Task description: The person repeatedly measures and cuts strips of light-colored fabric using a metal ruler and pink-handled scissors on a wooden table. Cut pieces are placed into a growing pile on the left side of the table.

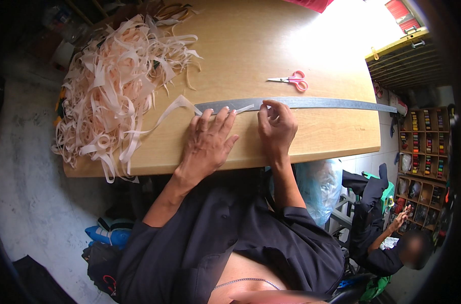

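Observation:
My left hand (209,139) lies palm down at the near side of a long metal ruler (316,103), its fingers spread. The fingertips press a narrow pale fabric strip (244,108) against the ruler. One end of that strip sticks out to the right of the fingers; the other side runs left toward a big heap of pale peach strips (116,88). Just right of the strip's free end, my right hand (277,126) is curled with thumb and fingers together at the ruler's edge. Whatever sits between those fingertips is hidden.
Small scissors (293,80) with pink handles lie beyond the ruler on the wooden table (240,55). To the right, a person (377,238) in dark clothes sits near a shelf (426,152) of coloured spools. A clear plastic bag (319,187) stands by the table's near edge.

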